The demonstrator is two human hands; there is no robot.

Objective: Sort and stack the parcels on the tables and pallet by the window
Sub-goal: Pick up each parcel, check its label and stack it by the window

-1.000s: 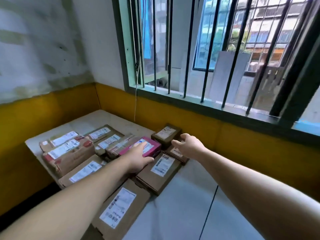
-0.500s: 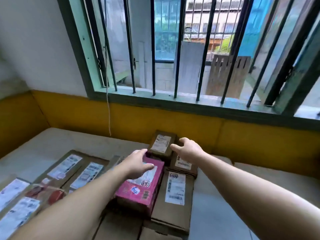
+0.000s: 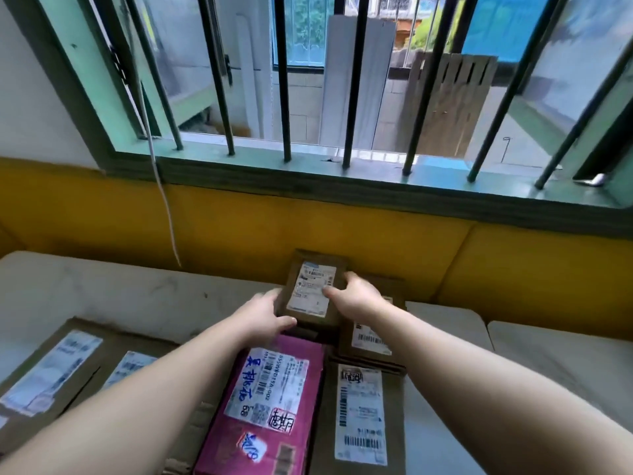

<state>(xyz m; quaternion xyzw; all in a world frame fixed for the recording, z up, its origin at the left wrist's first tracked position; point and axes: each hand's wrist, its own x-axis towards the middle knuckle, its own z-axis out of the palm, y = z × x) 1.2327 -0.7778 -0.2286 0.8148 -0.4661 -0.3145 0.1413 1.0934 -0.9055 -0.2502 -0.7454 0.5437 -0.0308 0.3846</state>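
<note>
Barred window (image 3: 342,80) above a yellow wall band (image 3: 239,228); white cord (image 3: 164,200) hangs down to the tabletop (image 3: 120,293) at its far edge. Brown parcels crowd the near left. Small box (image 3: 313,291) at the far edge, against the wall, resting partly on another brown box (image 3: 368,341). Left hand (image 3: 265,315) grips its left side, thumb along the near edge; right hand (image 3: 356,296) clasps its right side, thumb on the label. Pink box (image 3: 270,402) just nearer, label handwritten in blue, printed "855WFD15A-002". Long box (image 3: 359,416) to its right, barcodes only
</note>
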